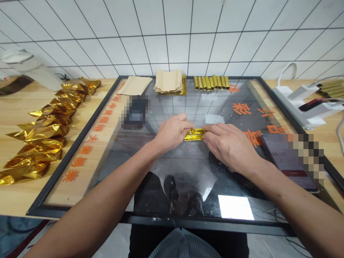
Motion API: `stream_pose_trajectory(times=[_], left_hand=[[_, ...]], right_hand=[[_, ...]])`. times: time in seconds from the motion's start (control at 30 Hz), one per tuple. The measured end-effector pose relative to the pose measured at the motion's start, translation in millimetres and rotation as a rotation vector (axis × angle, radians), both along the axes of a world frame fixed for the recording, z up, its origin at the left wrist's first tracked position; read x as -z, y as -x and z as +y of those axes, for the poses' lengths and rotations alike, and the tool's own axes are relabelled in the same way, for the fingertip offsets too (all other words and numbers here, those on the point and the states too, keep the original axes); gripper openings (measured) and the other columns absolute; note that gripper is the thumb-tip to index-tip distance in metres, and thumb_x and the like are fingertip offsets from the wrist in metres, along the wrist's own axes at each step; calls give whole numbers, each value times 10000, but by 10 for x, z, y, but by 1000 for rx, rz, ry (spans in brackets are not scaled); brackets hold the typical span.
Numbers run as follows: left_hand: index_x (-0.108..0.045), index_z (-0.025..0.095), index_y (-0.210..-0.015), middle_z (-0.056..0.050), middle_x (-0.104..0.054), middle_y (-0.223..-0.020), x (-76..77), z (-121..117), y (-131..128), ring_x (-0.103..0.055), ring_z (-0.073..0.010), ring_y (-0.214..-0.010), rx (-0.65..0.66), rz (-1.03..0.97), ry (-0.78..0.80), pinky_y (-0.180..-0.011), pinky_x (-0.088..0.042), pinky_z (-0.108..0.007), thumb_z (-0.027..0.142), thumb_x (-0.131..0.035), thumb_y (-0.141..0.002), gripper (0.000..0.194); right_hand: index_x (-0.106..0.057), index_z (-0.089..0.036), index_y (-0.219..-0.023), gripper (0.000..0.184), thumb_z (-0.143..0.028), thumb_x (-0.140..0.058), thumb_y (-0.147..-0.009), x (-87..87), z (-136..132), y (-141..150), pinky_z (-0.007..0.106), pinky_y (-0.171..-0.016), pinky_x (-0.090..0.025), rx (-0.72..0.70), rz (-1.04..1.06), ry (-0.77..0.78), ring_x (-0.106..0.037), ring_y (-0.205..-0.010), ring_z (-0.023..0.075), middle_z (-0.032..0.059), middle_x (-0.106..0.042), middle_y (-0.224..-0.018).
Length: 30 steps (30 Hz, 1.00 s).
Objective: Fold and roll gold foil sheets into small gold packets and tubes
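Observation:
A small piece of gold foil paper (195,135), its long edges apparently folded or rolled inward, lies at the middle of the glass panel (166,168). My left hand (173,132) pinches its left end with closed fingers. At the right end, the fingers of my right hand (227,143) are bent together over the paper. Farther back stands a stack of tan paper sheets (168,81), with gold foil showing at its edge. To its right is a row of several rolled gold paper tubes (211,82). A loose tan sheet (137,85) rests left of the stack.
Several folded gold foil shapes (45,127) line the left of the wooden table (16,200). A white bottle (34,68) stands behind them. On the right are a phone (290,161) and a white power strip (298,104) with cables. A dark, partly pixelated object (135,113) lies left of centre.

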<state>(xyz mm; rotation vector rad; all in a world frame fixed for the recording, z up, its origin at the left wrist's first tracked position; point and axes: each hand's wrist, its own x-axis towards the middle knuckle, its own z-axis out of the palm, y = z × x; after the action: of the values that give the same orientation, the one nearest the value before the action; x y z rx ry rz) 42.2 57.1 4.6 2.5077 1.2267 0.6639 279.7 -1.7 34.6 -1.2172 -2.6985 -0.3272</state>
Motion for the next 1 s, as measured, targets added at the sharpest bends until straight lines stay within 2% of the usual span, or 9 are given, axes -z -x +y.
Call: stream_pose_trajectory(times=[0.23, 0.33, 0.5, 0.63, 0.73, 0.83, 1.0], left_hand=[[-833, 282, -1102, -64, -643, -982, -11, -19, -3, -612, -225, -926, 32, 88, -42, -719, -442, -342, 166, -439, -1004, 423], [-826, 274, -1088, -54, -649, -964, -15, -9, 31, -620, -215, -910, 31, 63, -17, -727, -450, -334, 156, -458, -992, 398], [-779, 218, -1007, -50, -668, -980, -63, 0, 102, -642, -199, -917, 46, -26, 26, -803, -488, -335, 101, -471, -954, 335], [-730, 221, -988, -46, -694, -1010, -156, -86, 147, -653, -190, -932, 50, -68, 22, -841, -504, -331, 73, -475, -937, 299], [-705, 219, -987, -44, -731, -1036, -197, -201, 191, -679, -196, -956, 76, -61, 53, -865, -523, -338, 123, -531, -952, 202], [-702, 218, -1045, -68, -754, -1137, -182, -304, 230, -702, -226, -1066, 119, -34, 33, -955, -545, -381, 202, -562, -995, 150], [-714, 192, -1163, -111, -741, -1247, -95, -383, 216, -684, -282, -1166, 96, 116, -67, -1017, -542, -432, 310, -592, -1050, 204]], right_hand=[[-695, -173, -1017, 204, -180, -499, -1071, 3, 23, -10, 382, -814, -383, 2, -7, 31, -668, -879, 247, 110, -787, -1011], [-685, -179, -990, 191, -190, -509, -1064, 2, 35, -7, 377, -818, -367, 9, -16, 33, -649, -851, 244, 88, -768, -937], [-673, -180, -953, 174, -188, -528, -1050, -7, 47, 10, 372, -812, -352, 19, -20, 18, -630, -834, 239, 73, -744, -922], [-663, -190, -929, 191, -187, -514, -1047, 4, 60, 13, 369, -795, -343, 15, 4, 11, -603, -796, 231, 59, -725, -874], [-657, -192, -922, 201, -186, -504, -1051, 19, 71, 15, 370, -789, -344, 13, 24, 7, -603, -795, 227, 60, -725, -879], [-660, -190, -930, 199, -188, -506, -1055, 26, 79, 13, 371, -786, -347, 25, 26, 12, -613, -804, 227, 59, -727, -885], [-684, -181, -961, 203, -215, -515, -1068, 29, 90, -3, 366, -796, -365, 63, 44, 34, -652, -858, 233, 64, -750, -942]])
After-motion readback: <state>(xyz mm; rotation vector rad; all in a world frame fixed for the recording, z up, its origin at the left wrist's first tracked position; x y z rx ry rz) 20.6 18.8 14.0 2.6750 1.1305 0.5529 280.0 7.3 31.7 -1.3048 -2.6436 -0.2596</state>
